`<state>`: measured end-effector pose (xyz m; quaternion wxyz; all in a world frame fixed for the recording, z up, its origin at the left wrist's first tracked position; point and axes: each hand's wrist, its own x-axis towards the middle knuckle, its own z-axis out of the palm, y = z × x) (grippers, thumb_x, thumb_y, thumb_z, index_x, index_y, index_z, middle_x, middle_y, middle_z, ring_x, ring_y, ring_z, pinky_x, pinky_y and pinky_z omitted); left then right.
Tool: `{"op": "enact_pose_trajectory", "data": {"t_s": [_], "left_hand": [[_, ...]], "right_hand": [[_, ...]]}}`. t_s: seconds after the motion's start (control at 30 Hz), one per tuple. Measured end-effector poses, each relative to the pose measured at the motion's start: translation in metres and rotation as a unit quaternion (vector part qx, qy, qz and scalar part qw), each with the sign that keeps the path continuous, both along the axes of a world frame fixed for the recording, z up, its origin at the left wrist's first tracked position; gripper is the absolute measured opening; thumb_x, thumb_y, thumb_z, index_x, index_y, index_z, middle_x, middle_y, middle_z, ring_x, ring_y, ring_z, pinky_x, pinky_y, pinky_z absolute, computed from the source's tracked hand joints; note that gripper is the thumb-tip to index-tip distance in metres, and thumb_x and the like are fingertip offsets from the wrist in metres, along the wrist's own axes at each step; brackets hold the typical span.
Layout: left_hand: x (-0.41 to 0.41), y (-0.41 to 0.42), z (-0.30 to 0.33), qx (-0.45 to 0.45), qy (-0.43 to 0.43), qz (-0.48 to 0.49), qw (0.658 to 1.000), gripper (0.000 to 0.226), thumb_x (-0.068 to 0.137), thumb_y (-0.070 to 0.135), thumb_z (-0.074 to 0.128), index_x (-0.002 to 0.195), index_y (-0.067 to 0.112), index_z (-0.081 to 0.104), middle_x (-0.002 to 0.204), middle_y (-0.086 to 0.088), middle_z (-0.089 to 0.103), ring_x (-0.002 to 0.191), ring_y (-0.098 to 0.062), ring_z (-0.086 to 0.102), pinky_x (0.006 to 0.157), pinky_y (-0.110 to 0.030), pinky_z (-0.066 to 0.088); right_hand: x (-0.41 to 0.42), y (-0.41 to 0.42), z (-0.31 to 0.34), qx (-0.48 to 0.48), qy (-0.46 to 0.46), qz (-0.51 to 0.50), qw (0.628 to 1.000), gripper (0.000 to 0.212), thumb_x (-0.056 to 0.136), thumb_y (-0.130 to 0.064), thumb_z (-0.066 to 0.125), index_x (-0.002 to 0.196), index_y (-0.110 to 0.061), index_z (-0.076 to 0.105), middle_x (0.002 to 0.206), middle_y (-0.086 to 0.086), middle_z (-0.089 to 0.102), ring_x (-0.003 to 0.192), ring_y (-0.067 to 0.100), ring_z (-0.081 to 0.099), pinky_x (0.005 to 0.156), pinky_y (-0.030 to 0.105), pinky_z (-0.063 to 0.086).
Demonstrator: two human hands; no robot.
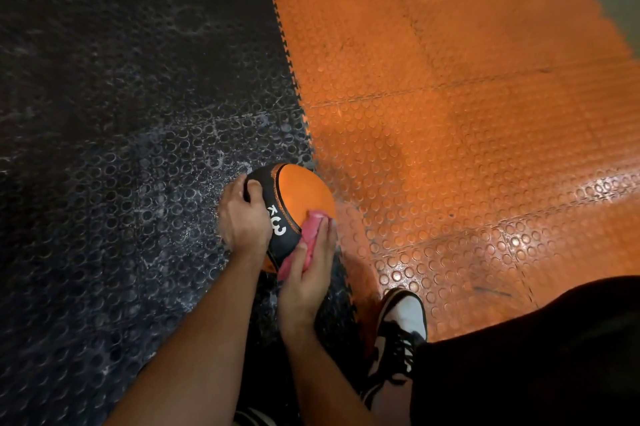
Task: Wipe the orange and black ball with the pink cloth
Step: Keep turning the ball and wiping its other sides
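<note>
The orange and black ball (300,191) rests on the floor at the seam between the black and orange mats, with white lettering on its black band. My left hand (244,216) grips the ball's left side, fingers curled over the black band. My right hand (308,273) presses a crumpled pink cloth (309,233) against the ball's near right side, fingers laid flat over the cloth. The ball's underside and lower near part are hidden by my hands.
Studded black rubber mat (121,114) covers the left, studded orange mat (450,114) the right, joined by a jagged interlocking seam. My black and white shoe (401,325) and dark trouser leg (536,356) are at the lower right.
</note>
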<state>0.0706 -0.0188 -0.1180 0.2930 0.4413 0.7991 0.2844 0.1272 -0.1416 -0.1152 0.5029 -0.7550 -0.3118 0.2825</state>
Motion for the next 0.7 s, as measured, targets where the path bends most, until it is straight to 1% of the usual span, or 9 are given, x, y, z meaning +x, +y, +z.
{"op": "enact_pose_trajectory", "data": {"t_s": [0.13,0.17,0.23,0.27,0.33,0.47,0.57,0.63,0.7], "left_hand": [[0.003,-0.002,-0.002,0.005,0.004,-0.007,1.000,0.059,0.097,0.055,0.036,0.142,0.023,0.058,0.148,-0.004,0.056,0.135,-0.024,0.051,0.111,-0.048,0.041],[0.006,-0.002,-0.001,0.002,0.010,-0.011,1.000,0.059,0.098,0.055,0.036,0.143,0.024,0.058,0.149,-0.004,0.055,0.137,-0.024,0.050,0.112,-0.048,0.040],[0.011,-0.001,0.001,-0.003,0.024,-0.015,1.000,0.057,0.100,0.053,0.037,0.145,0.024,0.056,0.153,-0.005,0.051,0.141,-0.024,0.045,0.114,-0.045,0.037],[0.012,-0.001,0.002,-0.004,0.028,-0.015,0.999,0.055,0.102,0.052,0.039,0.146,0.024,0.055,0.154,-0.006,0.049,0.142,-0.024,0.043,0.114,-0.043,0.035],[0.014,-0.003,0.005,-0.011,0.032,-0.012,0.999,0.052,0.104,0.048,0.041,0.147,0.023,0.054,0.156,-0.007,0.047,0.144,-0.024,0.041,0.114,-0.042,0.034],[0.017,-0.003,0.006,-0.019,0.052,-0.015,0.998,0.052,0.105,0.049,0.040,0.147,0.023,0.054,0.156,-0.006,0.047,0.141,-0.026,0.044,0.111,-0.044,0.038],[0.012,0.003,0.006,-0.024,0.045,-0.008,0.999,0.051,0.104,0.049,0.037,0.145,0.024,0.055,0.150,-0.005,0.053,0.135,-0.028,0.049,0.107,-0.047,0.042],[0.006,0.007,0.008,-0.036,0.024,0.003,0.999,0.049,0.104,0.048,0.036,0.144,0.026,0.055,0.144,-0.004,0.057,0.129,-0.027,0.054,0.102,-0.045,0.043],[0.005,0.012,0.009,-0.045,0.025,0.010,0.999,0.048,0.104,0.047,0.037,0.143,0.027,0.056,0.142,-0.005,0.058,0.126,-0.028,0.056,0.100,-0.044,0.044]], "right_hand": [[0.019,0.026,-0.009,-0.033,0.069,-0.092,0.993,0.052,0.105,-0.027,0.045,0.157,-0.025,0.046,0.158,-0.002,0.051,0.147,0.008,0.044,0.123,0.035,0.034],[0.024,0.034,-0.009,-0.039,0.079,-0.106,0.990,0.048,0.105,-0.029,0.045,0.153,-0.031,0.051,0.144,-0.001,0.063,0.133,0.011,0.058,0.114,0.040,0.045],[0.040,0.047,-0.009,-0.028,0.131,-0.124,0.983,0.033,0.108,-0.030,0.046,0.136,-0.036,0.064,0.096,-0.002,0.073,0.080,0.012,0.071,0.076,0.038,0.058],[0.051,0.056,-0.010,-0.033,0.182,-0.123,0.975,0.027,0.110,-0.032,0.047,0.128,-0.032,0.068,0.074,-0.004,0.067,0.057,0.014,0.063,0.058,0.034,0.054],[0.081,0.076,-0.013,-0.094,0.231,-0.092,0.964,0.029,0.109,-0.041,0.053,0.121,-0.022,0.071,0.055,-0.005,0.053,0.041,0.013,0.048,0.041,0.026,0.043],[0.123,0.120,-0.006,-0.224,0.244,0.039,0.943,0.028,0.103,-0.042,0.063,0.116,-0.019,0.074,0.048,-0.010,0.048,0.043,0.011,0.042,0.040,0.023,0.038],[0.110,0.126,0.001,-0.230,0.107,0.068,0.965,0.037,0.102,-0.055,0.058,0.130,-0.033,0.069,0.095,-0.007,0.072,0.083,0.012,0.065,0.080,0.034,0.059],[0.090,0.103,-0.002,-0.137,0.016,0.073,0.988,0.036,0.106,-0.044,0.049,0.139,-0.039,0.063,0.123,-0.007,0.071,0.109,0.016,0.066,0.100,0.043,0.055],[0.063,0.065,-0.003,-0.051,-0.057,0.079,0.994,0.046,0.105,-0.032,0.045,0.150,-0.034,0.055,0.145,-0.005,0.062,0.132,0.015,0.057,0.112,0.040,0.047]]}}
